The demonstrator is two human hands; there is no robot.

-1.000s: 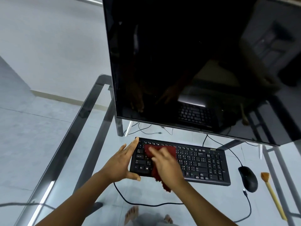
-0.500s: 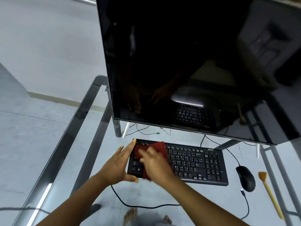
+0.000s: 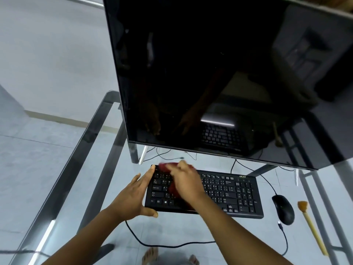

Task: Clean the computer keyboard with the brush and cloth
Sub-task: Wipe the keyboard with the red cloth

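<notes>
keyboard (image 3: 229,190): black, flat on the glass table (image 3: 66,165), just in front of the dark monitor (image 3: 210,73).

left hand (image 3: 133,197): fingers straight along the keyboard's left end, thumb spread against its near edge. pressed to the casing, not curled round anything.

right hand (image 3: 188,185): palm down over the left part of the keys, red cloth (image 3: 165,166) beneath it. fingers look stretched flat, pressing the cloth onto the keys. hand and cloth both blurred. cloth shows past the fingertips at the keyboard's far left corner and again beside the palm.

brush (image 3: 311,226): pale wooden handle, tan bristles at the far end. lies on the table at the far right, touched by neither hand, well apart from the keyboard.

mouse (image 3: 282,209): black, between keyboard and brush, touching neither.

cable (image 3: 172,246): black, loops along the near side of the table from below the left hand toward the right.

monitor glass faintly reflects keyboard and arms. bare feet (image 3: 150,255) show through the table top.
</notes>
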